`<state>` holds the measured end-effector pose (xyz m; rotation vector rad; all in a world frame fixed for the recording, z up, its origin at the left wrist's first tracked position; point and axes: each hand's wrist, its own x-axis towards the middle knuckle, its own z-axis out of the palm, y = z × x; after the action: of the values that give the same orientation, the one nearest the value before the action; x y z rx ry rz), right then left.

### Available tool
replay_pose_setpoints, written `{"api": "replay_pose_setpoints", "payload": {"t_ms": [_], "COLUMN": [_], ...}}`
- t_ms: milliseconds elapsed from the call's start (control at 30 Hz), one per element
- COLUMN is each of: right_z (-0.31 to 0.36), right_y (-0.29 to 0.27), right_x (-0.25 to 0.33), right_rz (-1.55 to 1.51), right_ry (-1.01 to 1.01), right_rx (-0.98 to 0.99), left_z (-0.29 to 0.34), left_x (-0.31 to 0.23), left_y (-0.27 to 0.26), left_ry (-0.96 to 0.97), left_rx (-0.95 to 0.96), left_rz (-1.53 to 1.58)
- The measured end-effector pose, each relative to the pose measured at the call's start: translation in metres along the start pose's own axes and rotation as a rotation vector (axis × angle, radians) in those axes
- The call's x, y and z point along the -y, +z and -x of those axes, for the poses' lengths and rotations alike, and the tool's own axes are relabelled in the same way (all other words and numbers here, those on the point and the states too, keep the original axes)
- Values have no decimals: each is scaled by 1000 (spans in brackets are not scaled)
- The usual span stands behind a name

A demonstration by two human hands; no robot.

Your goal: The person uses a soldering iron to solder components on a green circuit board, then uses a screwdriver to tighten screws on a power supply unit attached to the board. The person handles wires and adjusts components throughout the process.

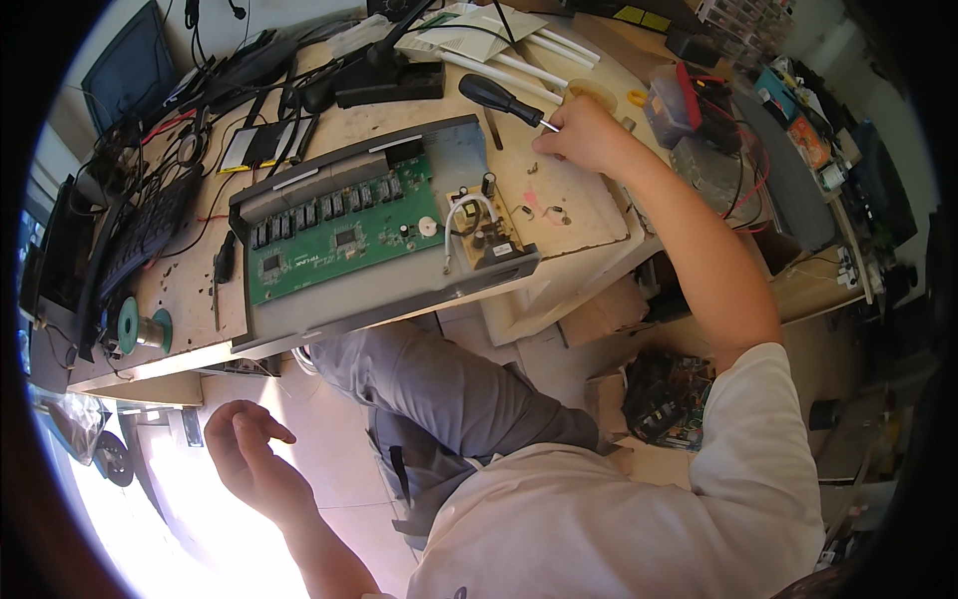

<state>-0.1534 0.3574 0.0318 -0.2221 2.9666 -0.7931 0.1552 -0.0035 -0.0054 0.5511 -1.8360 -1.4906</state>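
My right hand (587,135) is raised over the far right of the bench, its fingers closed round the metal shaft of a black-handled screwdriver (489,96). The handle points up and to the left. Below and to the left lies an open metal case (349,317) with a green circuit board (329,245) and a smaller tan power board (481,228) in it. A few small loose parts (557,213) lie on the wood beside the case. My left hand (254,459) hangs off the bench, fingers loosely curled and apart, with nothing visible in it.
A solder spool (143,329), a keyboard (160,232) and tangled cables are at the left. A flat silver battery pack (261,146) sits behind the case. A red-lidded container (671,105) stands at the far right. On the floor, a cardboard box (606,404) holds electronic scrap.
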Motion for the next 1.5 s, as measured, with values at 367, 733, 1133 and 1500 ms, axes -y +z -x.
{"api": "replay_pose_setpoints", "payload": {"t_ms": [367,733,1133,1500], "right_z": [69,226,246,250], "right_y": [-34,36,72,89], "right_x": [42,70,56,49], "right_rz": [-244,-1249,-1369,-1382], "right_ry": [-41,-283,-223,-295], "right_rx": [-68,278,302,250], "left_z": [26,77,88,93], "left_x": [-25,-51,-29,-28], "left_y": [17,106,104,109], "left_ry": [33,-790,-903,-812], "left_rx": [333,969,890,766], "left_rz": [187,988,1095,1008]}}
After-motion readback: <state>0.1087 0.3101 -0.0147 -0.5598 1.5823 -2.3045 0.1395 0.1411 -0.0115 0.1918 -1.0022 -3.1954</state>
